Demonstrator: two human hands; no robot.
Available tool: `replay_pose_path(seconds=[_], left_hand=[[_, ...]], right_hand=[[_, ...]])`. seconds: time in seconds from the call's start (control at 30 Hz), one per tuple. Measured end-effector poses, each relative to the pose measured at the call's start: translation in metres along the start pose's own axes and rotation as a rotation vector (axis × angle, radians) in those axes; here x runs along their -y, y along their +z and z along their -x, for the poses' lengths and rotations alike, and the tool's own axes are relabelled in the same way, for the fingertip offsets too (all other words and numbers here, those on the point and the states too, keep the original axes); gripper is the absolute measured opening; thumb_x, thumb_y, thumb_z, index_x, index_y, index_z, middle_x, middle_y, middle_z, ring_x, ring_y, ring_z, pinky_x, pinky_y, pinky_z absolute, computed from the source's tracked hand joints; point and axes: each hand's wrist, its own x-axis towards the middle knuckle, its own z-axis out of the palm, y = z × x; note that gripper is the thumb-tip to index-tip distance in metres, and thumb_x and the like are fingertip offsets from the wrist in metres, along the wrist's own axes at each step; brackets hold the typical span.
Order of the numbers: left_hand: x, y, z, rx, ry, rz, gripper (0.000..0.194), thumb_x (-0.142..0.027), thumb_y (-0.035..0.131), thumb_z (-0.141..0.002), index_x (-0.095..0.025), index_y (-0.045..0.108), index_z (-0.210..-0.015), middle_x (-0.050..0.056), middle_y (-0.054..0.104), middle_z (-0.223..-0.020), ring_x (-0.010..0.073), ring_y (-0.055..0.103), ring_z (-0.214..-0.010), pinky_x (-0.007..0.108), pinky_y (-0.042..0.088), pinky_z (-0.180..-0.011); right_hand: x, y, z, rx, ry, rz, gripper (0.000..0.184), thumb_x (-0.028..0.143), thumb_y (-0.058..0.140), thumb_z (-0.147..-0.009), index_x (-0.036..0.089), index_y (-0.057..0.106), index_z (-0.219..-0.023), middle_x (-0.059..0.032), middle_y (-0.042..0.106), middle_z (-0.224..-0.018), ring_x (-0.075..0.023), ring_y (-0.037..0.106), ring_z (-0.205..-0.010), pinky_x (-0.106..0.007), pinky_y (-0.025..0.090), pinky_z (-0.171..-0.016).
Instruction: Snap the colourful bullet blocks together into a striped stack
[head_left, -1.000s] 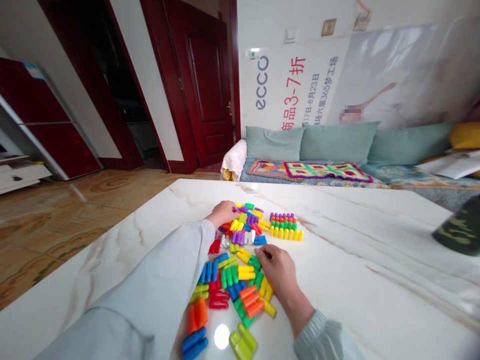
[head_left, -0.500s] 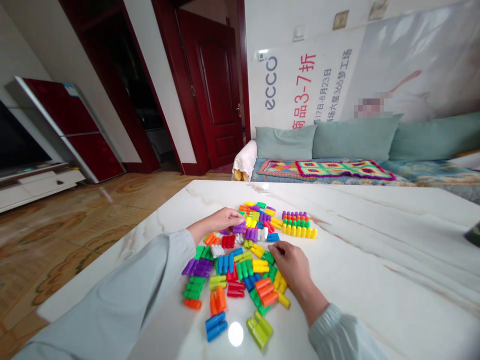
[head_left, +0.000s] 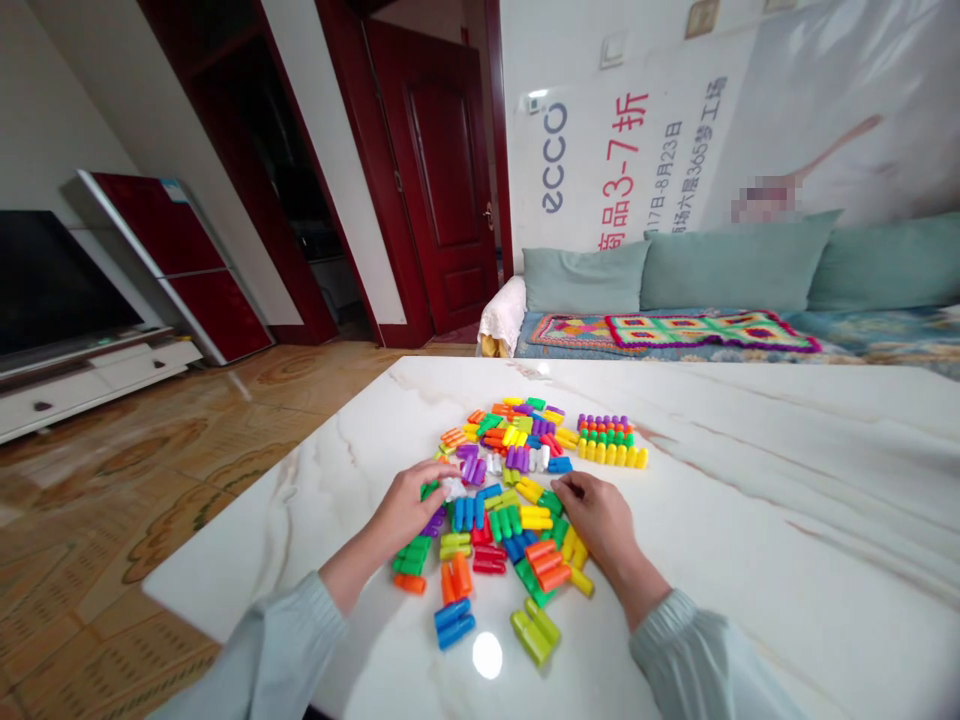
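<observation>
Many colourful plastic toy blocks, each shaped like joined rounded tubes, lie in a loose pile on the table. My left hand (head_left: 409, 505) is at the pile's left side, thumb and fingers closed around a white block (head_left: 453, 488). Just beyond its fingertips lies a purple block (head_left: 472, 470). My right hand (head_left: 600, 515) rests at the pile's right edge with its fingers curled together. Its fingertips are beside a green block (head_left: 551, 502) and a yellow block (head_left: 529, 489); whether they hold anything is hidden.
Behind the pile, to the right, stand neat rows of joined blocks (head_left: 611, 440) in purple, orange, green and yellow. The white marbled table (head_left: 750, 560) extends to the right. A lime block (head_left: 535, 632) and a blue block (head_left: 454, 624) lie nearest me. A sofa (head_left: 585, 325) stands beyond.
My left hand has let go of a purple block, which now lies on the pile, and has come nearer to the white block. My right hand has stayed in place. The view has shifted slightly left.
</observation>
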Motion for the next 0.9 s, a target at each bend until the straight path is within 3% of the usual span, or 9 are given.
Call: replay_pose_path(seconds=[0.1,0.2,0.27,0.43,0.53,0.67,0.8,0.9], left_hand=[[-0.002,0.0,0.03,-0.017,0.073,-0.111,0.034,-0.015,0.053,-0.079,-0.023,0.07,-0.107,0.007,0.067,-0.117,0.0224,0.059,-0.114,0.04,0.044,-0.105],[-0.015,0.005,0.061,-0.049,0.106,-0.155,0.031,-0.027,0.051,-0.088,-0.027,0.068,-0.114,0.009,0.062,-0.125,0.0244,0.056,-0.119,0.042,0.045,-0.106],[-0.026,0.012,0.083,-0.002,0.112,-0.2,0.035,-0.038,0.054,-0.088,-0.03,0.065,-0.12,0.009,0.058,-0.132,0.0278,0.052,-0.124,0.045,0.044,-0.107],[-0.038,0.031,0.113,0.254,0.149,-0.394,0.092,-0.073,0.069,-0.063,-0.04,0.041,-0.144,0.006,0.026,-0.159,0.0431,0.028,-0.141,0.064,0.028,-0.113],[-0.038,0.038,0.105,0.288,0.124,-0.432,0.094,-0.076,0.063,-0.066,-0.037,0.036,-0.147,0.009,0.018,-0.161,0.0439,0.021,-0.144,0.066,0.025,-0.112],[-0.035,0.039,0.081,0.203,0.111,-0.406,0.07,-0.067,0.058,-0.079,-0.03,0.051,-0.138,0.011,0.033,-0.155,0.0388,0.028,-0.142,0.058,0.029,-0.114],[-0.031,0.036,0.052,0.014,0.039,-0.282,0.034,-0.038,0.055,-0.09,-0.024,0.065,-0.119,0.01,0.053,-0.137,0.0269,0.05,-0.127,0.043,0.042,-0.109],[-0.028,0.033,0.03,-0.04,0.005,-0.254,0.034,-0.018,0.06,-0.085,-0.024,0.066,-0.117,0.007,0.059,-0.13,0.0235,0.053,-0.122,0.039,0.042,-0.109]], right_hand=[[0.001,0.0,0.0,-0.003,-0.008,-0.004,0.027,0.04,0.051,-0.088,0.024,0.069,-0.077,-0.0012,0.071,-0.077,-0.0164,0.063,-0.071,-0.024,0.033,-0.056],[0.001,0.0,0.0,-0.003,-0.004,-0.003,0.027,0.04,0.051,-0.088,0.023,0.069,-0.077,-0.0015,0.072,-0.077,-0.0168,0.064,-0.072,-0.024,0.034,-0.057],[0.001,0.0,0.0,-0.006,-0.003,-0.001,0.027,0.04,0.051,-0.088,0.023,0.069,-0.077,-0.0013,0.071,-0.076,-0.0168,0.064,-0.072,-0.024,0.034,-0.057],[0.0,-0.001,0.0,0.0,-0.003,0.013,0.028,0.042,0.051,-0.088,0.024,0.07,-0.078,-0.0009,0.071,-0.075,-0.0166,0.063,-0.069,-0.024,0.034,-0.056],[0.0,-0.001,0.0,0.007,0.01,0.016,0.028,0.043,0.051,-0.088,0.025,0.07,-0.079,-0.0007,0.071,-0.076,-0.0171,0.063,-0.07,-0.024,0.034,-0.056],[0.001,-0.002,0.0,0.019,0.014,0.003,0.028,0.043,0.051,-0.087,0.025,0.07,-0.08,-0.0008,0.071,-0.076,-0.0175,0.063,-0.071,-0.024,0.034,-0.057],[0.002,-0.003,0.0,0.025,0.013,0.005,0.029,0.044,0.05,-0.087,0.025,0.07,-0.08,-0.0008,0.07,-0.076,-0.0177,0.063,-0.072,-0.025,0.034,-0.057],[0.001,-0.003,0.0,0.021,0.023,0.002,0.029,0.045,0.05,-0.087,0.025,0.071,-0.081,-0.0009,0.071,-0.077,-0.0179,0.063,-0.073,-0.025,0.034,-0.058]])
